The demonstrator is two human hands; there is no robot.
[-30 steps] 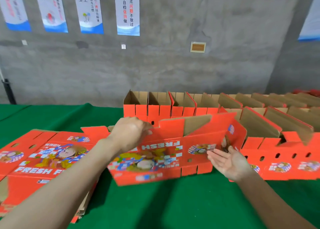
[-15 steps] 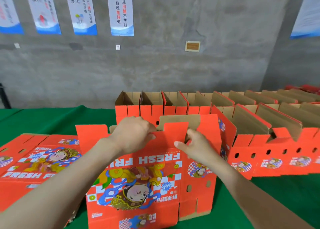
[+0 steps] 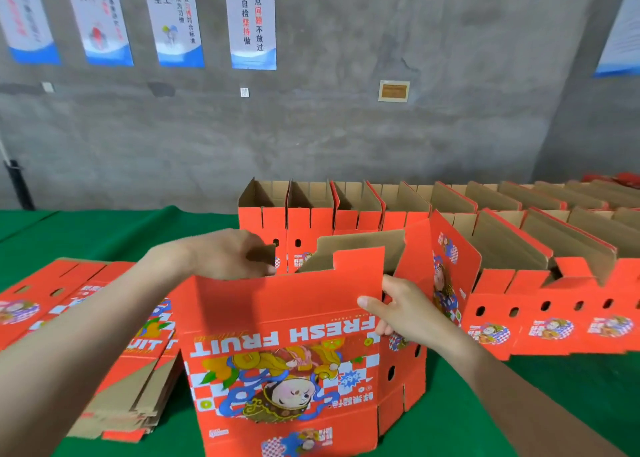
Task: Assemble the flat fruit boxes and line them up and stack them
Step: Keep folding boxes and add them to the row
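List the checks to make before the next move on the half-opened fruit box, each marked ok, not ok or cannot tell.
1. Left hand grips top edge of the red printed cardboard fruit box: ok.
2. Right hand pinches its right corner: ok.
3. Box stands open, not flat: ok.
4. Flaps underneath locked: cannot tell, hidden.
5. Row of assembled red cardboard boxes lined up at right: ok.

Grips upper left edge of upright red printed cardboard fruit box [image 3: 284, 304] with left hand [image 3: 225, 254], pinches upper right corner with right hand [image 3: 408, 314], on green desk [image 3: 450, 432].
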